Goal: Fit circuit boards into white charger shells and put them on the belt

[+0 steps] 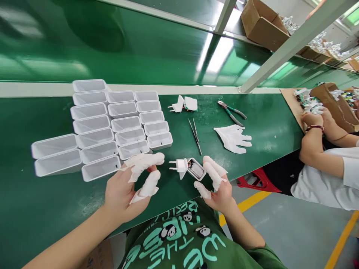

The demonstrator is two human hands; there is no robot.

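My left hand (134, 186), with white coverings on its fingers, is open beside the front trays, thumb and fingers apart around nothing. My right hand (217, 186), covered likewise, has its thumb and fingers spread around the right end of a white charger housing (197, 170). Any contact there is hard to make out. Wiring or small parts show inside the open housing. A white two-pin plug piece (181, 167) adjoins its left end, pins pointing left. Metal tweezers (195, 136) lie just beyond. Farther back are another plug piece (178, 104) and a white block on a circuit board (191, 104).
Several translucent white trays (97, 147) stand in rows on the left of the green table (269, 145). Green-handled cutters (232, 113) and a white glove (234, 138) lie to the right. A co-worker's hands (315, 117) handle parts near a cardboard box (333, 102).
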